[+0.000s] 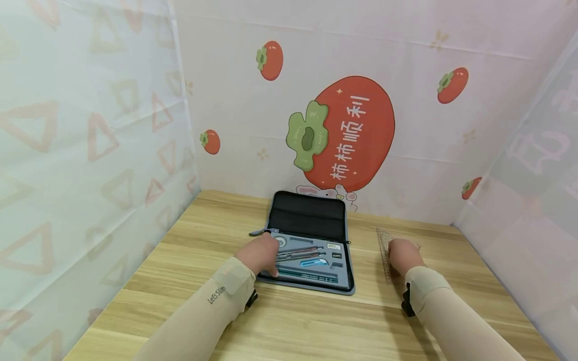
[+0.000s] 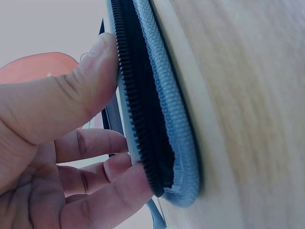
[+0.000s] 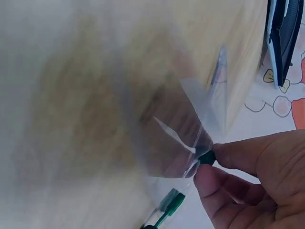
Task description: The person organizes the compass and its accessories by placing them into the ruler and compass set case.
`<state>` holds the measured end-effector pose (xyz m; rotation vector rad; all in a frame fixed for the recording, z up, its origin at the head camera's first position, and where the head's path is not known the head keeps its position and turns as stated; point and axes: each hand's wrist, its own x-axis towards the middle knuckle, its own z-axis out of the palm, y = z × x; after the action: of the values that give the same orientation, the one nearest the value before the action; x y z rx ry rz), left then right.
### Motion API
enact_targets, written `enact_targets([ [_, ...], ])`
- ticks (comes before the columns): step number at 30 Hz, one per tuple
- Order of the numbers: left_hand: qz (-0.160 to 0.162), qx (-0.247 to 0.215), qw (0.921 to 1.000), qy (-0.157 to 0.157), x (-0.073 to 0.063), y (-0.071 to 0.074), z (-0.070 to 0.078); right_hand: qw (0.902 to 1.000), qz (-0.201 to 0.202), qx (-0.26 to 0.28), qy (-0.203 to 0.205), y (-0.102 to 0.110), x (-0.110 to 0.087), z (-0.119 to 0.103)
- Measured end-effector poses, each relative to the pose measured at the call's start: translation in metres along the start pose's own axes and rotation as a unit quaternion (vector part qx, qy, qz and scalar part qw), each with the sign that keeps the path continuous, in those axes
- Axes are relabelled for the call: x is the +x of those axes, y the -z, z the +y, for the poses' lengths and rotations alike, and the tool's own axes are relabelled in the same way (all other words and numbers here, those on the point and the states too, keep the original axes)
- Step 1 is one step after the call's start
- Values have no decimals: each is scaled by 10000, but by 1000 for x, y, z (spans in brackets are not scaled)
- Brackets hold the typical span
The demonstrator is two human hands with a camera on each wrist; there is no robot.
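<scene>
A blue-edged zip case (image 1: pixel 307 290) lies unfolded on the table, its black lid (image 1: pixel 309 213) toward the wall. Its grey tray holds compasses (image 1: pixel 298 254), a blue cutter (image 1: pixel 313 262), teal pencils (image 1: pixel 307 275) and a white ring of tape (image 1: pixel 281 241). My left hand (image 1: pixel 258 254) rests on the tray's left side; its thumb and loosely bent fingers touch the zipped edge (image 2: pixel 136 114). Right of the case, my right hand (image 1: pixel 405 255) pinches a clear plastic piece (image 3: pixel 174 129) at a dark green part. A clear ruler (image 1: pixel 385 255) with markings lies beside that hand.
A green-and-clear item (image 3: pixel 172 202) shows below the right fingertips, its kind unclear. The wood-grain table (image 1: pixel 316 326) meets a printed cloth wall (image 1: pixel 235 100) at the back. Cloth walls also stand at left and right.
</scene>
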<state>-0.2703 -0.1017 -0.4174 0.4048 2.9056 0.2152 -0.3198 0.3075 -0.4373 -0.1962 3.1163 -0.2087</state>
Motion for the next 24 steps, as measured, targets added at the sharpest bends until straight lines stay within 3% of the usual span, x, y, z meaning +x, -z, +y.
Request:
enact_targets([
  [7, -5, -2, 10000, -6, 0, 0, 0, 9992, 116, 348, 184, -3, -4, -8],
  [18, 4, -22, 10000, -10, -1, 1, -1, 9980, 68, 624, -30, -1, -1, -11],
  [24, -60, 0, 10000, -5, -1, 2, -1, 9892, 67, 1465, 82, 4, 2, -25],
])
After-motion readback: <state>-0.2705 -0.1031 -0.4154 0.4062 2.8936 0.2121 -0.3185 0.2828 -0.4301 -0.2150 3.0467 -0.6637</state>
